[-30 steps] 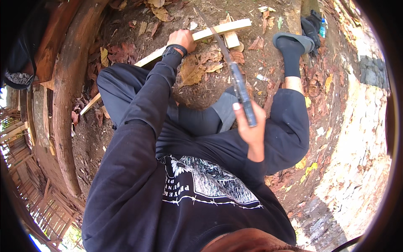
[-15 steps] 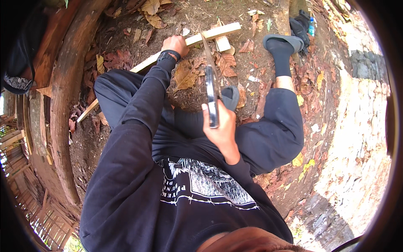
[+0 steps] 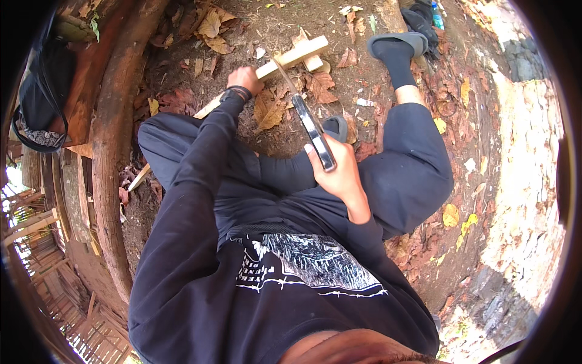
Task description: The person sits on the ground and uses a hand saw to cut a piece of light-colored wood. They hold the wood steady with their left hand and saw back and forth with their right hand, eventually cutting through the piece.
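My left hand (image 3: 245,80) is closed around a long pale wooden strip (image 3: 297,54), pressing it down toward the ground. The strip runs under my bent left leg, and its near end shows beside the knee. A short wood block (image 3: 312,62) lies crosswise beneath its far part. My right hand (image 3: 341,170) grips the black handle of a handsaw (image 3: 312,130), seen almost edge-on. The saw's thin brownish blade reaches away from me, its far end at the strip's upper side just right of my left hand. Whether the teeth touch the wood I cannot tell.
Dry leaves (image 3: 267,110) litter the dirt floor. A thick log (image 3: 112,158) runs along the left, with a black bag (image 3: 45,91) beyond it. My sandalled right foot (image 3: 397,48) is stretched forward, near a dark bundle and a blue-capped bottle (image 3: 437,17).
My right hand has drawn back toward me and right, and the saw now slants more. The view has shifted slightly; my left hand keeps its hold on the strip.
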Demonstrator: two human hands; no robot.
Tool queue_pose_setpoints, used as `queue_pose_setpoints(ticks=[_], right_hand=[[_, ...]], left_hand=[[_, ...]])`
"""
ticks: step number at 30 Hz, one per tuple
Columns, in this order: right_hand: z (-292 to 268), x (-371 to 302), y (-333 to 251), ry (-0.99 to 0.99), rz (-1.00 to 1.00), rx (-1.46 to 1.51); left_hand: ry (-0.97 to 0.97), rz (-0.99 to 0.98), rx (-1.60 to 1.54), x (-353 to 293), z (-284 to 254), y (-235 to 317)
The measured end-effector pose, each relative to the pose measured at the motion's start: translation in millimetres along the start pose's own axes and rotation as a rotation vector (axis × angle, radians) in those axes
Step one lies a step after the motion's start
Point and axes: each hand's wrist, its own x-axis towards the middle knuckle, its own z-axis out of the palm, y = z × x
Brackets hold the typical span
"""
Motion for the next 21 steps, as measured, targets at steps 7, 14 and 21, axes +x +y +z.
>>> queue_pose_setpoints(ticks=[7, 14, 21], right_hand=[[15, -13, 32, 0.043, -0.067, -0.008], [-2, -32, 50, 0.229, 0.055, 0.509], [-54, -31, 44, 0.314, 0.002, 0.312]], left_hand=[[0.131, 0.119, 0.002, 7, -32, -21], [0.175, 0.124, -0.035, 7, -72, -33], [0.328, 0.279, -0.039, -20, 1, -24]])
